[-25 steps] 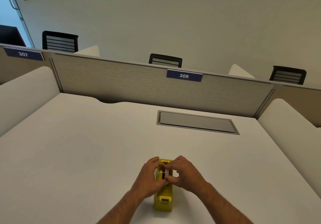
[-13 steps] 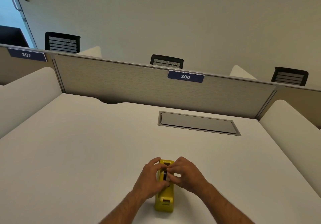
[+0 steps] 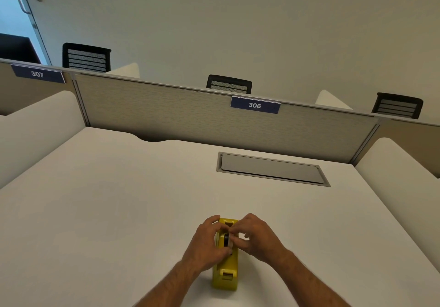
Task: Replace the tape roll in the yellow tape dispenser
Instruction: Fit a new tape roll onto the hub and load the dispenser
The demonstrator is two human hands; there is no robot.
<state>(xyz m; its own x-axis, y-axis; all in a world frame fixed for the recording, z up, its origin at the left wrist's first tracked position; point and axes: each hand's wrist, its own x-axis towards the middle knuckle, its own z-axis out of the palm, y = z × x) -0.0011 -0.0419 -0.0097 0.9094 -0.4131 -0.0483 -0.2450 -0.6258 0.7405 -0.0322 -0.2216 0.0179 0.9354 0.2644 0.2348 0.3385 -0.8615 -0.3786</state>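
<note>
A yellow tape dispenser [image 3: 225,274] stands on the white desk [image 3: 119,211] near its front edge, cutter end toward me. A tape roll [image 3: 226,240] with a black core sits in the dispenser's slot, mostly hidden by fingers. My left hand [image 3: 206,244] wraps the dispenser's left side, its fingertips on the roll. My right hand [image 3: 256,236] comes from the right and pinches the roll between thumb and fingers.
A grey recessed cable hatch [image 3: 271,168] lies in the desk beyond the dispenser. A fabric divider panel [image 3: 166,114] with a "306" label [image 3: 254,105] bounds the far edge. White side screens stand left and right. Black chairs [image 3: 229,84] show behind the divider.
Both hands stay at the dispenser; the fingers have shifted slightly on the roll, and it sits lower in the slot than a second ago.
</note>
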